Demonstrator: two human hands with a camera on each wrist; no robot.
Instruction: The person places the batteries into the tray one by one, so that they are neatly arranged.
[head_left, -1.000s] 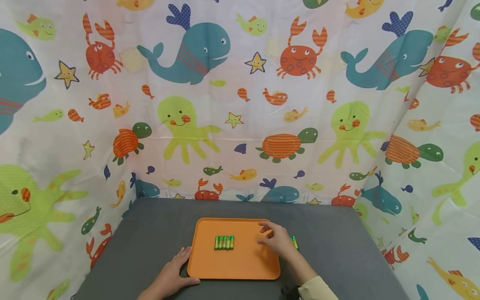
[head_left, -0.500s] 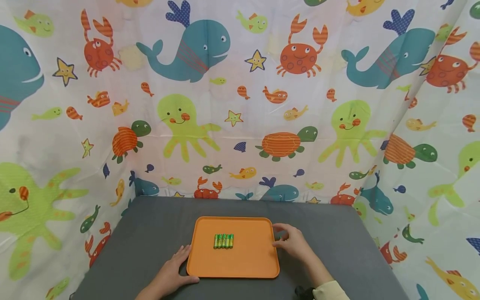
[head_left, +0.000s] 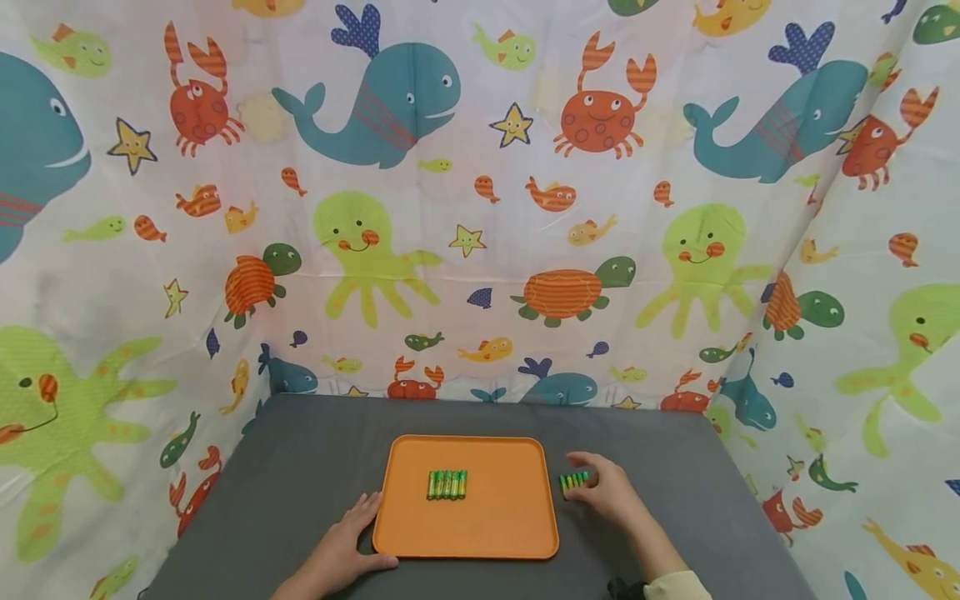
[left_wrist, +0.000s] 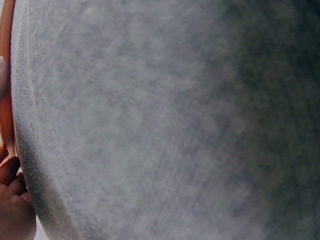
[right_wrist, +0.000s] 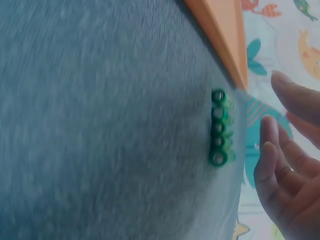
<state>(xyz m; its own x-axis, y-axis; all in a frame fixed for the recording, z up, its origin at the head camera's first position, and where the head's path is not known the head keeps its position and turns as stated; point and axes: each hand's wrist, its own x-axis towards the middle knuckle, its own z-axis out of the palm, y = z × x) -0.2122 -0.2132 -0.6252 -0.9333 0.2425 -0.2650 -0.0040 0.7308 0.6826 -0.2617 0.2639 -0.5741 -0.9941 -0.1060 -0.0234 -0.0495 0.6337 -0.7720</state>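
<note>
Several green-and-yellow batteries (head_left: 447, 485) lie side by side in a row on an orange tray (head_left: 510, 517). Another row of batteries (head_left: 573, 482) sits on the grey table just beyond the tray's right edge. Over that second row hovers my right hand (head_left: 609, 492), thumb and fingers spread apart; the right wrist view shows nothing between them and the batteries (right_wrist: 219, 127) a little away from the fingertips. My left hand (head_left: 343, 542) rests at the tray's near left corner, fingers along the left side and thumb by the front edge. Its thumb touches the tray rim (left_wrist: 6, 115) in the left wrist view.
Grey cloth covers the table (head_left: 315, 450). A white curtain (head_left: 480, 250) printed with sea animals hangs behind the table and on both sides. A dark object (head_left: 626, 588) shows at my right wrist, beside a pale sleeve (head_left: 675, 586).
My right hand has moved from above the tray to the right, over the batteries on the table, which now show more fully. The left hand and the tray stay in place.
</note>
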